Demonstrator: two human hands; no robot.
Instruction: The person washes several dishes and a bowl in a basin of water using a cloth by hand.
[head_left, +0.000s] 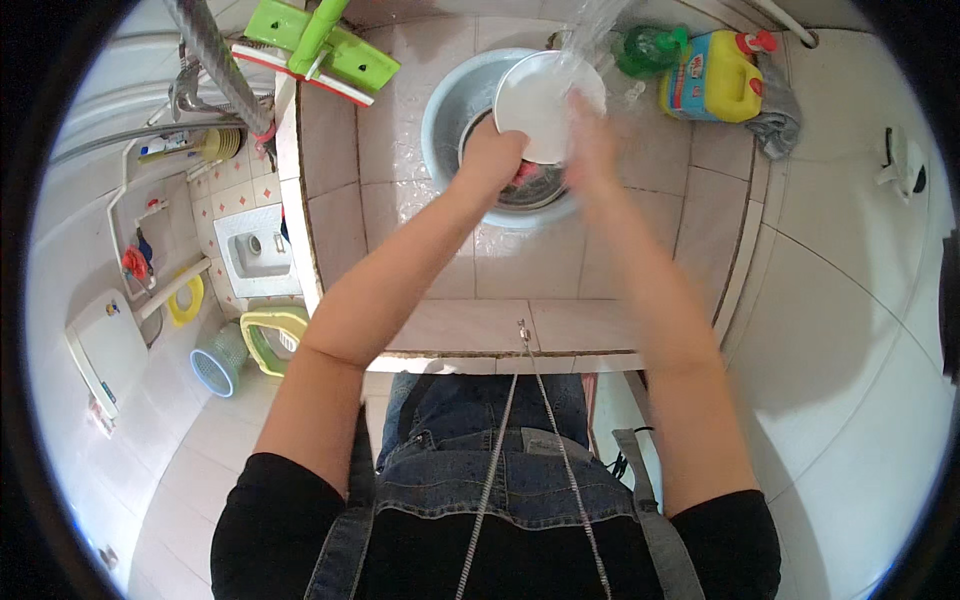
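Observation:
A round white dish (536, 97), plate or shallow bowl, is tilted under a stream of running water (596, 30). My left hand (491, 154) grips its left lower rim, thumb on the near face. Blurred by motion, my right hand (590, 139) lies against the dish's right side; its finger positions are unclear. Below them a light blue plastic basin (441, 142) stands on the tiled sink floor. Inside the basin is a round, dark-rimmed vessel (517, 204), partly hidden by the dish and my left hand. Something red (525, 174) shows in it.
Right of the basin are a green pump bottle (637, 52), a yellow jug (711, 79) and a grey cloth (776, 116). A green squeegee-type mop head (322, 49) juts in at upper left. The raised tiled ledge (465, 322) lies before my body.

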